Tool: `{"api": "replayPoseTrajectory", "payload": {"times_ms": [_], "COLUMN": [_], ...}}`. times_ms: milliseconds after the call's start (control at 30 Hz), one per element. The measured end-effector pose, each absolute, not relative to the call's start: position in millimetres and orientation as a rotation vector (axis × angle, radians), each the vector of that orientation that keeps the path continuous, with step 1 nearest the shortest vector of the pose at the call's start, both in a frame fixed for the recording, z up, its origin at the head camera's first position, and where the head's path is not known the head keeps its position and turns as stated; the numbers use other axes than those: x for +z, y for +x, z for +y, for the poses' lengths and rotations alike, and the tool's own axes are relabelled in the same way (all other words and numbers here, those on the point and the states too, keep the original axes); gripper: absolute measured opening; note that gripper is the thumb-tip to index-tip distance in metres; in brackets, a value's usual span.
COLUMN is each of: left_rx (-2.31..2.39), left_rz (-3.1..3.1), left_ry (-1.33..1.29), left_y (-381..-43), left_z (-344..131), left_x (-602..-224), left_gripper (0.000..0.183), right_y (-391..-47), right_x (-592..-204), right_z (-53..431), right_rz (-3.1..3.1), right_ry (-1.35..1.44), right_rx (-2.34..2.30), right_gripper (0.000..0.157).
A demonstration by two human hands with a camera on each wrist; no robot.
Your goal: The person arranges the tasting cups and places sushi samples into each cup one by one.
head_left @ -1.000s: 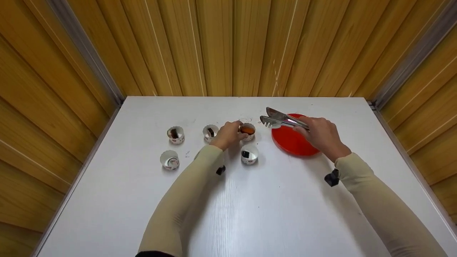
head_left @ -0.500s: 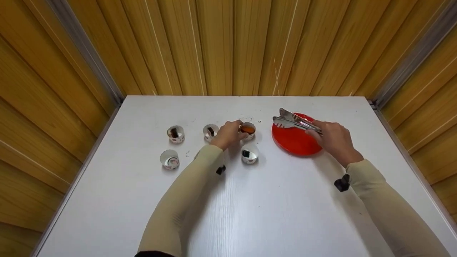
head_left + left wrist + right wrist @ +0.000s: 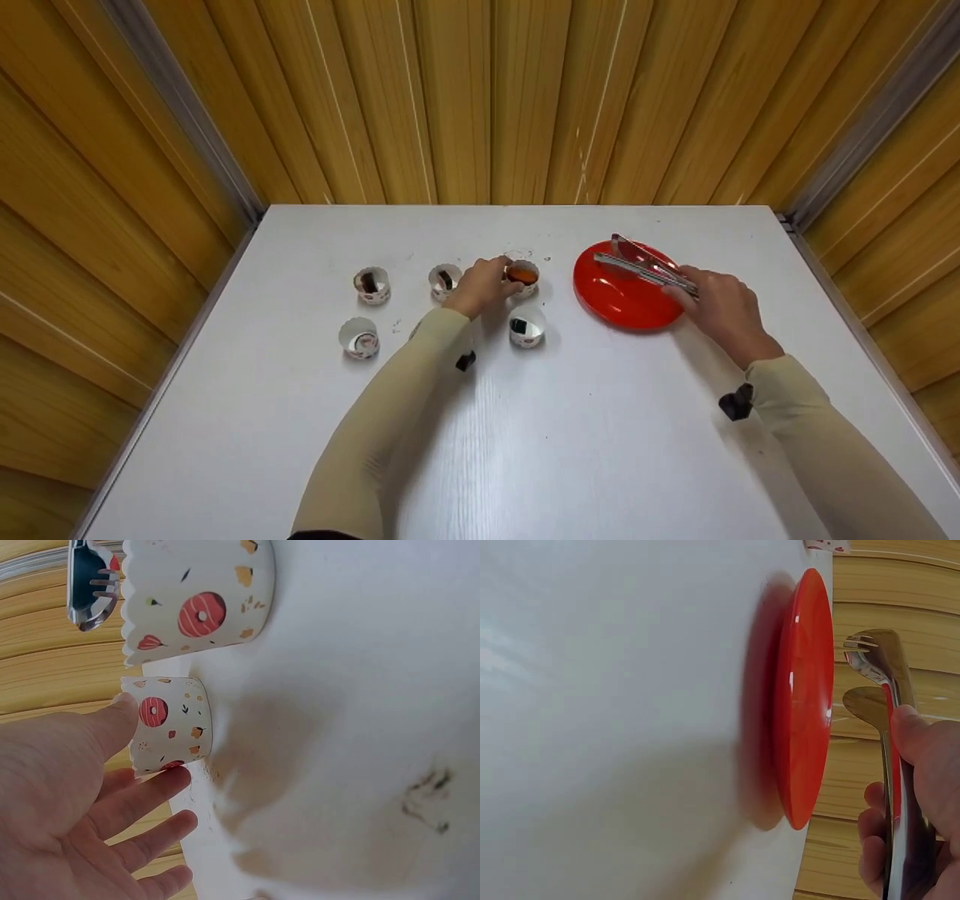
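Observation:
My left hand (image 3: pixel 478 288) holds a paper baking cup (image 3: pixel 529 289) with something orange in it, thumb on one side and index finger on the other. Donut prints cover this baking cup (image 3: pixel 171 724) in the left wrist view, where the other fingers extend away from it. Metal tongs (image 3: pixel 646 273) are gripped in my right hand (image 3: pixel 721 309) above a red plate (image 3: pixel 630 309). Seen from the right wrist, the tongs' ends stand apart with nothing between them, and the plate (image 3: pixel 806 705) looks bare.
More baking cups stand around the left arm: one with a dark square (image 3: pixel 527 330), two with dark brown pieces (image 3: pixel 373 286) (image 3: pixel 445 282), and one with a pale pinkish piece (image 3: pixel 359 339). Another is mostly hidden behind the left sleeve. Wood-patterned walls enclose the white table (image 3: pixel 585 450).
My right hand has drawn the tongs rightward and slightly nearer to me, from the plate's left edge to over the plate. The left hand has stayed at the cup.

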State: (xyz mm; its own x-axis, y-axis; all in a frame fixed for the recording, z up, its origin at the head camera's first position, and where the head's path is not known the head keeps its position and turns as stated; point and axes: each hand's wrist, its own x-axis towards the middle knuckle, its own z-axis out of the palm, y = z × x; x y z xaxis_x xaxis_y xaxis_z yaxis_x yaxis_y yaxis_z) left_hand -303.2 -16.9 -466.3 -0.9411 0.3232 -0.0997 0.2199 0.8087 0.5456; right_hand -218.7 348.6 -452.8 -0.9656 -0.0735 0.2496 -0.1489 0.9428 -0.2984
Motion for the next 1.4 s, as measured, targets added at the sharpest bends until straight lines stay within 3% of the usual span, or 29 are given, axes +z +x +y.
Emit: {"api": "replayPoseTrajectory", "payload": {"times_ms": [567, 767, 933, 1400], "left_rx": [0.761, 0.762, 0.770, 0.769], "left_rz": [2.841, 2.832, 2.825, 3.191], "left_ry": [0.482, 0.480, 0.491, 0.775], "left_y": [-302, -302, -301, -276], "left_z": [-20, -21, -23, -52], "left_x": [-464, -460, -457, -430], "left_gripper": [0.046, 0.043, 0.056, 0.057], "right_y": [-197, -193, -191, -185], "right_x": [-482, -484, -487, -491], "right_z": [381, 383, 384, 392], "right_rz": [-2.852, -2.884, -2.926, -3.018], "right_ry": [0.092, 0.027, -0.008, -0.061], "right_rx": [0.550, 0.589, 0.593, 0.595], "right_gripper": [0.046, 0.053, 0.059, 0.059]}}
